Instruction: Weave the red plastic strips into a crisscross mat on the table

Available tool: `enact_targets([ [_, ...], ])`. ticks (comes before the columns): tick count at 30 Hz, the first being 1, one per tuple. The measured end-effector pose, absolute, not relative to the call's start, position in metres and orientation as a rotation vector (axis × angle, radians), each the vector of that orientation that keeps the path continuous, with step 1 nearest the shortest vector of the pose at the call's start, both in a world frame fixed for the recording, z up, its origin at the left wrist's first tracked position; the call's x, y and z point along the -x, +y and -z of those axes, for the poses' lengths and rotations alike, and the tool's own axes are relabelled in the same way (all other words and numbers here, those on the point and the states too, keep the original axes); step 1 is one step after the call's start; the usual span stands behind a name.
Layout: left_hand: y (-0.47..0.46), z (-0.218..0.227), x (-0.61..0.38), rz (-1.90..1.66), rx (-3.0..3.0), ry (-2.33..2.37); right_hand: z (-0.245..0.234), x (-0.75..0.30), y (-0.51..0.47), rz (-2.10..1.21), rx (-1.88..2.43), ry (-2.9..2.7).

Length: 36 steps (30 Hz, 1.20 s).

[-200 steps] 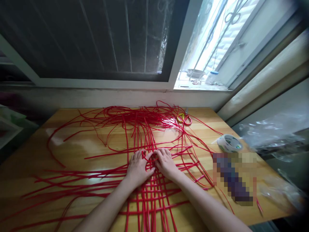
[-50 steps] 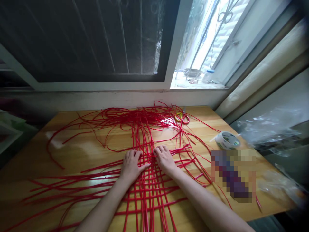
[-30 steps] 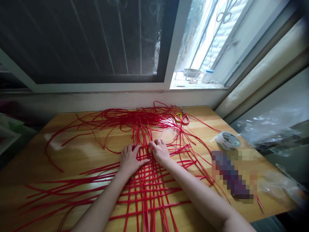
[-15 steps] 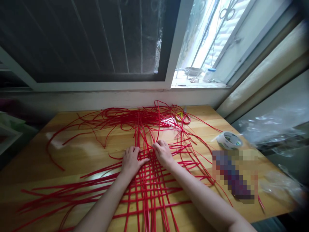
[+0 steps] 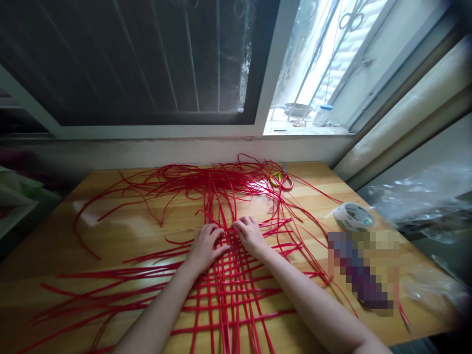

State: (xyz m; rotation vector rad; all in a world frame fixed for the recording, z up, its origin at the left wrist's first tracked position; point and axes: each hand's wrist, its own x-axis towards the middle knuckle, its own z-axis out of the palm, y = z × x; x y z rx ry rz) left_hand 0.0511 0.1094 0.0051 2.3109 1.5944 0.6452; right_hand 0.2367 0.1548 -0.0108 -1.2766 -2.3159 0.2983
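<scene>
Red lattice [image 5: 224, 296] lies flat on the table [image 5: 121, 236] before me, long axis running away, its far part equally under my left hand [image 5: 204, 247], loosely spread, and my right hand [image 5: 251, 237], curled, whether gripping I cannot tell.

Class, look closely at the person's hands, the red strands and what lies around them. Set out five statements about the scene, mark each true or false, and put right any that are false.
1. The left hand and right hand are both at the crossing red strands. True.
2. The right hand grips a pair of scissors. False: the scissors lie toward the back of the table, away from both hands.
3. A roll of tape lies on the right side of the table. True.
4. A cloth covers the tabletop. False: its wood grain shows.
5. A container with a blue lid stands at the window. True.
</scene>
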Motion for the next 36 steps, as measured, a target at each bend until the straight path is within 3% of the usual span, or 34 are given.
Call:
enact_targets([
  [17,0.113,-0.002,-0.053,-0.642,-2.172,1.654,0.012,-0.238,0.156,-0.318,1.234,-2.369],
  [25,0.106,-0.012,-0.050,-0.873,-2.349,1.512,0.009,-0.245,0.161,-0.336,1.172,-2.119],
  [36,0.097,0.005,-0.063,-0.533,-2.532,1.415,0.018,-0.244,0.162,-0.436,1.049,-2.210],
])
